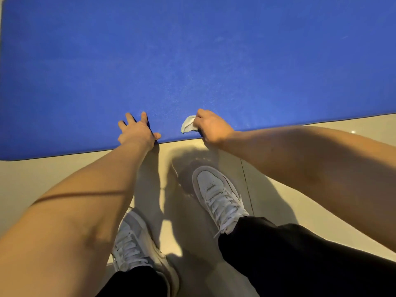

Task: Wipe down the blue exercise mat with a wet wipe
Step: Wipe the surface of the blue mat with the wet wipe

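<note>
The blue exercise mat (192,61) fills the upper half of the head view, its near edge running from lower left to upper right. My left hand (137,130) lies flat on the mat at that near edge, fingers spread. My right hand (211,125) is a short way to its right, also at the edge, with fingers curled round a crumpled white wet wipe (188,123). The wipe sticks out to the left of the hand and touches the mat.
Beige tiled floor (64,166) lies below the mat edge. My two white sneakers (216,194) (132,243) and black trouser legs (300,260) stand on it close to the mat.
</note>
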`<state>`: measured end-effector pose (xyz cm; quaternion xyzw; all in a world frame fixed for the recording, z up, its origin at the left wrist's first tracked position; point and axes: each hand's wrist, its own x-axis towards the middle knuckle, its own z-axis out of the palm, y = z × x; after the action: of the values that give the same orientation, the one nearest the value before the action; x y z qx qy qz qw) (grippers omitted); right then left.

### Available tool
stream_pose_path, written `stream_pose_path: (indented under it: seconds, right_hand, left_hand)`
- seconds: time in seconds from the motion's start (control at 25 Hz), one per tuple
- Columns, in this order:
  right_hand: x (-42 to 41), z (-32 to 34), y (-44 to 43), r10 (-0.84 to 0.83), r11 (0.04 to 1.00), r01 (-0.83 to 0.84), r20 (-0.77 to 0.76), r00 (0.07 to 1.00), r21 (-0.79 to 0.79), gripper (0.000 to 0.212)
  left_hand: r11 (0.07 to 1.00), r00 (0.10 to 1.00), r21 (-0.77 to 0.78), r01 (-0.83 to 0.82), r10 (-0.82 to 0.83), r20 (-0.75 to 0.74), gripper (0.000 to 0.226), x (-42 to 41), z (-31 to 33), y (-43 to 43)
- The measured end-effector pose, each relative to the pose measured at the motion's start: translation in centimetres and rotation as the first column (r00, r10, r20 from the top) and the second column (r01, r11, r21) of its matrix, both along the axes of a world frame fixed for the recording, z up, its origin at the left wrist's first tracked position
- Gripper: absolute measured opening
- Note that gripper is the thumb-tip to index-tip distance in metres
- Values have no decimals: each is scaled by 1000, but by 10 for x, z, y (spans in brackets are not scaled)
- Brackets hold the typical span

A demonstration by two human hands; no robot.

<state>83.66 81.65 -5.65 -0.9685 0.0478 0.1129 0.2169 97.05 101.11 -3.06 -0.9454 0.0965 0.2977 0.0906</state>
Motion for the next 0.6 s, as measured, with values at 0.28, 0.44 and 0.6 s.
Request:
stream_pose_path:
  seconds: [0.28,0.44,0.6]
  right_hand:
    - [-21,13,-51,-341,940,341,-44,939,9,34]
    - [9,18,4,-308,936,323,-117,944,141,24]
    - [32,26,43,-13,990,24,-76,997,142,29]
  left_hand:
    - [1000,1000,7,6,-6,-5,87,0,1,-3]
    - [1000,1000,23,8,-8,-8,88,1,2,-3]
    - [999,1000,27,28,-28,-2,88,0,-1,-1]
